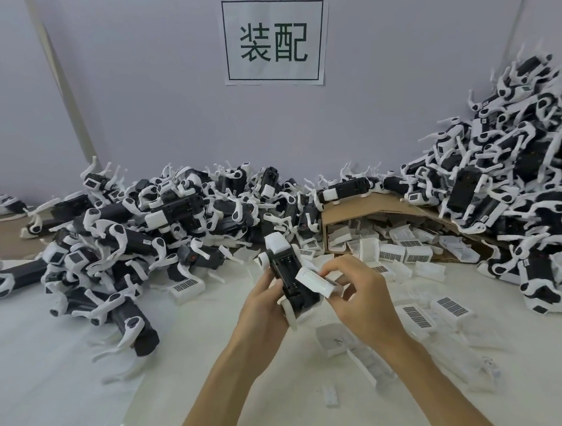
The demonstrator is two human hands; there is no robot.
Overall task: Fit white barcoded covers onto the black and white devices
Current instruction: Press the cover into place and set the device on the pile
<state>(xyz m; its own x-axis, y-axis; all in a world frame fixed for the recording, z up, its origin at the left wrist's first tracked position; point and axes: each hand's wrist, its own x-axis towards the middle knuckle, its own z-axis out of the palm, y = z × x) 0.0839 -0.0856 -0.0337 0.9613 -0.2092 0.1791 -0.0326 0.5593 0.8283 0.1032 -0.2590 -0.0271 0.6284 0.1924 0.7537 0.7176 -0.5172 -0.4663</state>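
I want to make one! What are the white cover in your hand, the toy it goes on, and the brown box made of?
The white cover looks like moulded plastic, matt: crisp edges, even colour. The device beside it seems plastic too, black and white. The brown box looks like cardboard: dull, bent flap.

One black and white device [286,266] is held above the middle of the tabletop [62,334], its long black body pointing away and its open recess facing up. The left hand [263,302] grips it from the left. A white cover [314,279] lies tilted at its right side, not seated flat, pinched by the right hand [357,287]. Heaped devices [154,220] crowd the far edge and the far right corner. Loose covers [409,252] lie scattered right of centre, several barcode-up.
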